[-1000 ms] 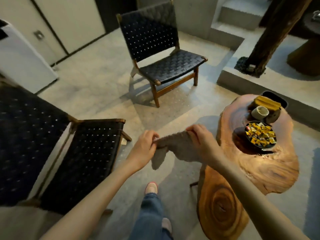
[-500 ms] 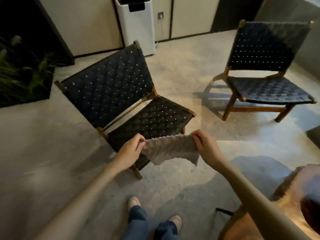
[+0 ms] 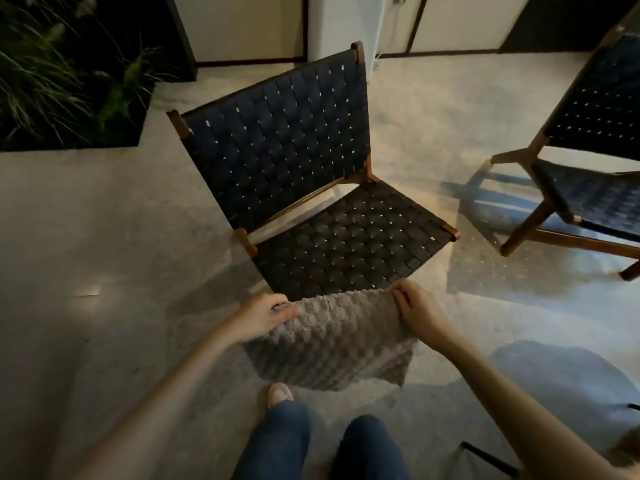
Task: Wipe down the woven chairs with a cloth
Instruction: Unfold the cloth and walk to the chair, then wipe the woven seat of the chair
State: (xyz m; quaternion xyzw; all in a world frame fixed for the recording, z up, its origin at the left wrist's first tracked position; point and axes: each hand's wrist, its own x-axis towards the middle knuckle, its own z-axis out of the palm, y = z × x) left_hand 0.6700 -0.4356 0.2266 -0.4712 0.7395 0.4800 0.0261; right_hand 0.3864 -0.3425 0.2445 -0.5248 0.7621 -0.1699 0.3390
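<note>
1. Floor (image 3: 86, 237): pale grey, mottled, concrete-like; it carries both chairs and shows their shadows.

2. Woven chair, near (image 3: 277, 140): centre of view. Dark woven strap backrest and seat on a brown wooden frame, the backrest leaning away toward the upper left and the seat's front edge facing the person.

3. Woven chair, second (image 3: 602, 109): right edge of view, partly cut off. Same dark weave and wooden frame; it stands well apart from the near chair.

4. Planter (image 3: 62, 71): upper left corner, a dark bed with thin green grasses.

5. White unit (image 3: 343, 26): upright against the far wall, behind the near chair's backrest.

6. Cloth (image 3: 332, 344): grey-brown with a bumpy, tufted texture. It is held in the air, spread between the 2 hands, just in front of the near chair's seat edge; its lower part hangs free above the floor and the person's feet.

7. Legs (image 3: 277, 441): 2, in blue jeans, bottom centre.

8. Left hand (image 3: 265, 317): fingers curled over the cloth's upper left corner, gripping it.

9. Right hand (image 3: 419, 311): fingers bent and pinching the cloth's upper right corner.

10. Shoe (image 3: 278, 393): light-coloured toe, showing just below the cloth's hanging edge.
</note>
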